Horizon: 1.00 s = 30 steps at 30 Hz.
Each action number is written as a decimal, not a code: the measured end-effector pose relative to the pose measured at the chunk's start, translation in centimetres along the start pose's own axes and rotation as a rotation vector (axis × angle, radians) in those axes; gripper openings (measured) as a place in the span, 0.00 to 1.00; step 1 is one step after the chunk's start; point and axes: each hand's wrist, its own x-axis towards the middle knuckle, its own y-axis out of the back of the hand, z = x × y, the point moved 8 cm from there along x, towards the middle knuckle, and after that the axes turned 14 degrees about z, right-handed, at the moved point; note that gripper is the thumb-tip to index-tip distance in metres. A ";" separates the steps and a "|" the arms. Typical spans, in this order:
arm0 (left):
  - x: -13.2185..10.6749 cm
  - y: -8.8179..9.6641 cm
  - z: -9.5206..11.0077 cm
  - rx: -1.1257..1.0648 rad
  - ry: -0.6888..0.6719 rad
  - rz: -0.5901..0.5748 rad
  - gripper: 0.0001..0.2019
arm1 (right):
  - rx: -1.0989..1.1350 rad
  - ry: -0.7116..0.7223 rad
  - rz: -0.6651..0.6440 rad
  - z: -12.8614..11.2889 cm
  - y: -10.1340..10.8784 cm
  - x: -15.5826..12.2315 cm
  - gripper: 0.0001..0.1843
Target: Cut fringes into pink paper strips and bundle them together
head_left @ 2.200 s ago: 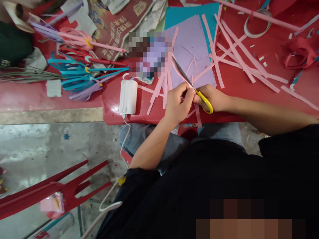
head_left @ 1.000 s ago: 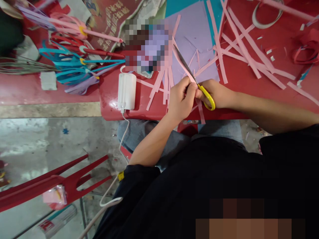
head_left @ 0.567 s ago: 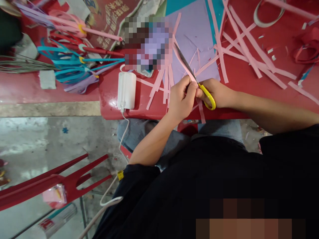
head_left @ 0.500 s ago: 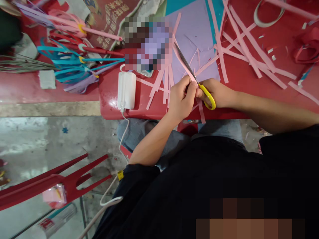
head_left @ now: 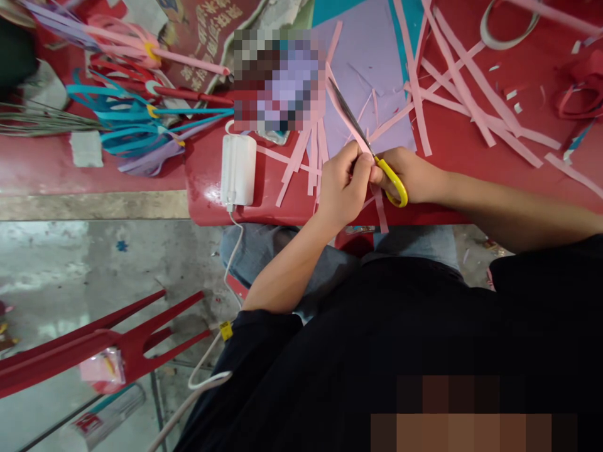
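Near the frame's centre, the left hand (head_left: 342, 182) pinches a pink strip (head_left: 349, 129); the right hand (head_left: 414, 172) grips yellow-handled scissors (head_left: 396, 181) above the bench (head_left: 522, 191).

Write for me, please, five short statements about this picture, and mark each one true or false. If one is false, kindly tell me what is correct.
1. The right hand holds the scissors, and the left hand pinches a pink strip. True.
2. The handle of the scissors is red. False: it is yellow.
3. The purple paper overlaps the blue paper. True.
4. All the other strips lie in one neat row. False: several cross each other.
5. A cable is plugged into the white box. True.
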 end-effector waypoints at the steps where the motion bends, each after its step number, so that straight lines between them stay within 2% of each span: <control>1: 0.0 0.0 0.0 0.007 0.002 -0.001 0.27 | -0.006 -0.001 0.000 0.0 0.0 0.0 0.33; 6: -0.1 0.0 0.1 0.088 0.046 -0.013 0.25 | -0.038 0.012 0.007 0.1 0.1 0.0 0.33; 13: -0.1 0.0 -0.4 0.085 0.074 -0.017 0.26 | -0.038 0.083 0.033 -0.3 0.1 0.1 0.34; 19: 0.0 0.1 0.0 0.027 0.028 0.011 0.26 | -0.014 0.069 0.039 -0.3 0.2 0.1 0.34; 30: -0.2 0.0 -0.2 0.085 0.066 -0.014 0.25 | 0.001 -0.007 0.011 0.1 0.1 -0.1 0.33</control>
